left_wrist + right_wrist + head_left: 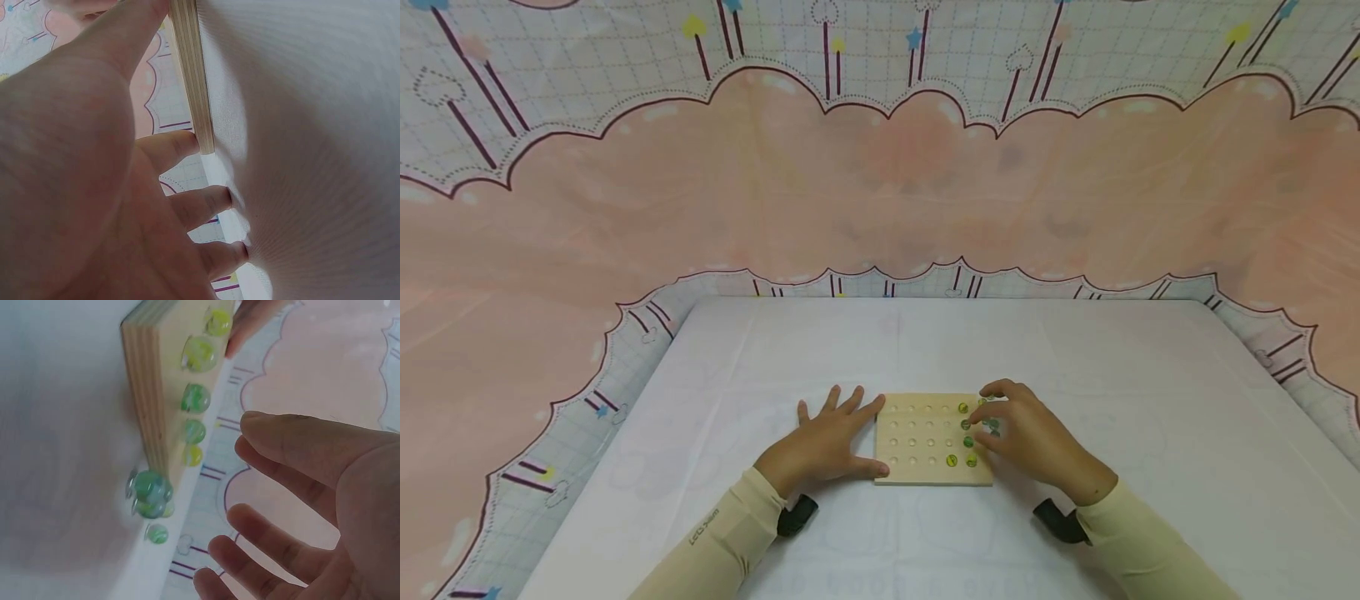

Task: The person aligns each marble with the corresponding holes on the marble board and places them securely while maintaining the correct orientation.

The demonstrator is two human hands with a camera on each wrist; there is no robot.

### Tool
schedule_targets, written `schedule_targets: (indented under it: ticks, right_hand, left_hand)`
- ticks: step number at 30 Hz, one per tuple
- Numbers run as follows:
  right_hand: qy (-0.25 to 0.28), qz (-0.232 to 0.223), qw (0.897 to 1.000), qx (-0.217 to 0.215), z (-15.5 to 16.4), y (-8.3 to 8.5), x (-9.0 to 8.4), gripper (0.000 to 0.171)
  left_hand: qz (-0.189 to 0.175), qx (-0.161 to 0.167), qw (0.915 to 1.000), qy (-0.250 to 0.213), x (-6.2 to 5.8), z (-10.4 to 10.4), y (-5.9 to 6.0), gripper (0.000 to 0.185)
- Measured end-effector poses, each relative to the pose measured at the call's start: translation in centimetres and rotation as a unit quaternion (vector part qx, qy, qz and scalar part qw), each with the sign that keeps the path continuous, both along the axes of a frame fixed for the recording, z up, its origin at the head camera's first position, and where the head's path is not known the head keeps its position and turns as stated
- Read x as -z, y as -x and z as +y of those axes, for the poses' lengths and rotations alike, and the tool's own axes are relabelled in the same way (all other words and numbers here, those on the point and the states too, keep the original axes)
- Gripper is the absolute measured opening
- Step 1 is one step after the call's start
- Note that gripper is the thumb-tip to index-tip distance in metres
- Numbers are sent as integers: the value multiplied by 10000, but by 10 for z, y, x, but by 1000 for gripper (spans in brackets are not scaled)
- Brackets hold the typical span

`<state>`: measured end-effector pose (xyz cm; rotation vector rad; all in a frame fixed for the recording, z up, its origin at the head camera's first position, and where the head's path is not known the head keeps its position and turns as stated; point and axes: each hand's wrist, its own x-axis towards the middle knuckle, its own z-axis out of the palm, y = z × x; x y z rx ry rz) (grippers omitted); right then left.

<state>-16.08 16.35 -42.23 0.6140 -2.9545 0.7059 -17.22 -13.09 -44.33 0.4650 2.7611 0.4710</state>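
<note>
A pale wooden board (903,472) with rows of round hollows lies flat on the table. Several marbles (200,354), green and yellow-green, sit in hollows near its right edge. My left hand (823,446) spreads its fingers along the left side, thumb and index fingertip touching the board, other fingertips on the table. Over the right side hovers my right hand (1026,432), thumb and index finger close together and the rest loosely bent. The right wrist view shows nothing between those fingers. Loose green marbles (150,494) cluster beside the board's right edge, partly hidden by this hand in the head view.
A white cloth covers the table (1105,358). Behind and around it hangs a patterned pink and white sheet (880,192). Black wrist straps (1060,522) sit at both sleeves.
</note>
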Motion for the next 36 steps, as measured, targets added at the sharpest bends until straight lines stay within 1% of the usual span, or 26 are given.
schedule_targets:
  ticks: [6,16,22,36]
  right_hand:
    - [-146,74,9998,88,6,3,1,13]
    - [-277,30,9993,242,13,8,3,15]
    - [-209,-38,9991,371,17,12,8,11]
    - [-42,-204,9994,285,24,21,15,9]
  left_hand:
    - [-29,1,10000,-20,1,0,0,104]
    - [-16,1,10000,-7,0,0,-1,104]
    - [-37,-17,10000,-39,-1,0,-2,103]
    - [-16,-23,10000,19,-1,0,-1,103]
